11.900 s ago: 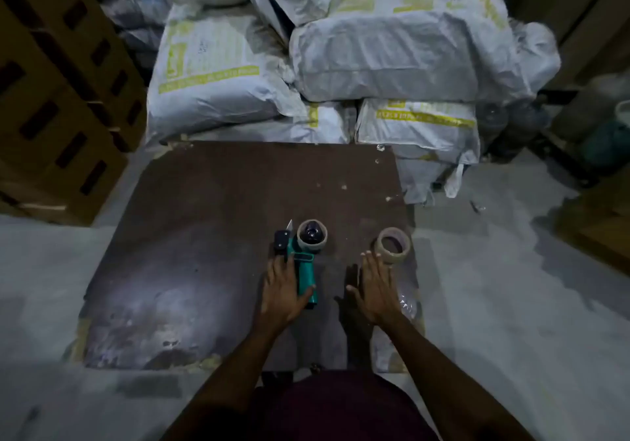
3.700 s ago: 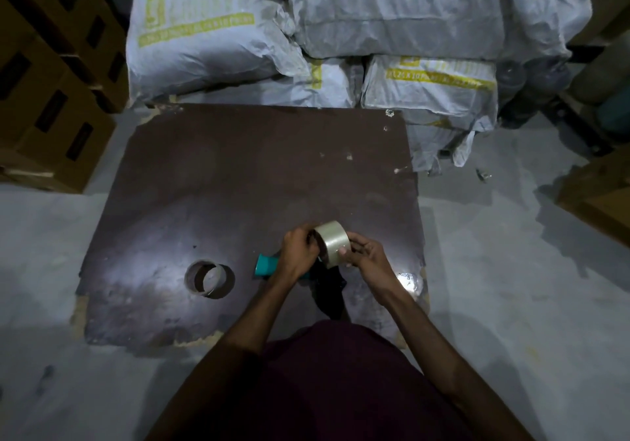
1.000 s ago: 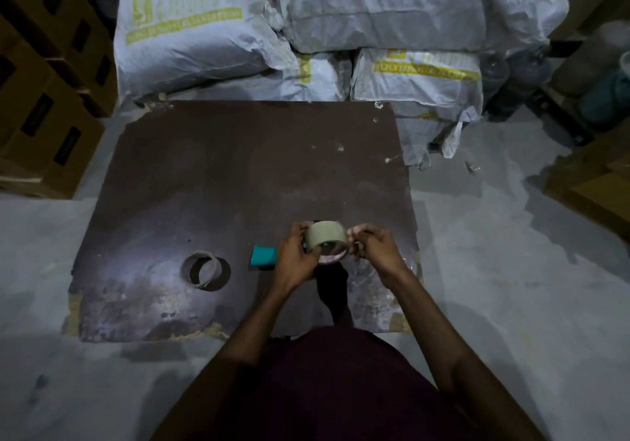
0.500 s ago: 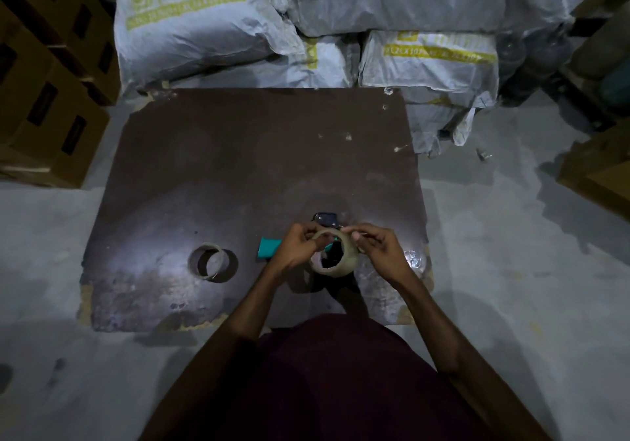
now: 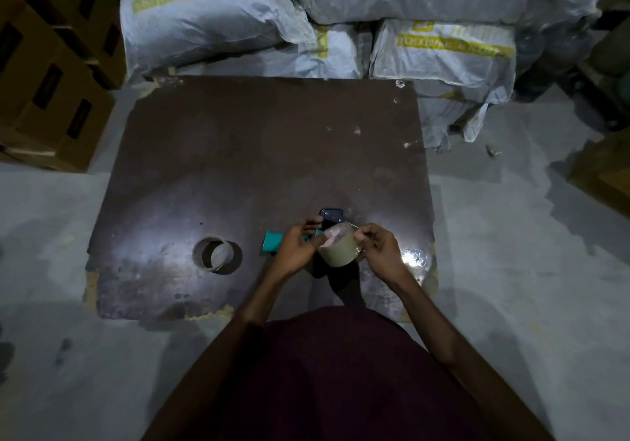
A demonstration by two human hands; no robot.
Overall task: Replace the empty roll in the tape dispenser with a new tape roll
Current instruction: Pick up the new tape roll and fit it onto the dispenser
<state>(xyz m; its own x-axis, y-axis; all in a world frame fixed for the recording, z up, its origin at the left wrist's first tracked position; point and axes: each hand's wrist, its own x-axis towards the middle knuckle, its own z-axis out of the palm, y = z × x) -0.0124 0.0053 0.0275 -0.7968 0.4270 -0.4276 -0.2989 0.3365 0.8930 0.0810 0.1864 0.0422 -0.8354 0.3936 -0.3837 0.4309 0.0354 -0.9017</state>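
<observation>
A new beige tape roll is held just above the brown board, near its front edge. My left hand grips the roll's left side, fingers curled around it. My right hand pinches the roll's upper right rim. Under and behind the hands lies the tape dispenser: its teal handle sticks out to the left and its black head shows above the roll. The empty cardboard core stands on the board to the left, apart from both hands.
White woven sacks are stacked along the board's far edge. Cardboard boxes stand at the left, more boxes at the far right. Grey concrete floor surrounds the board. A shiny crumpled bit lies by my right hand.
The roll has turned in my hands, its flat outer face now toward me instead of its open hole. The dispenser's black head shows more. The empty core has not moved.
</observation>
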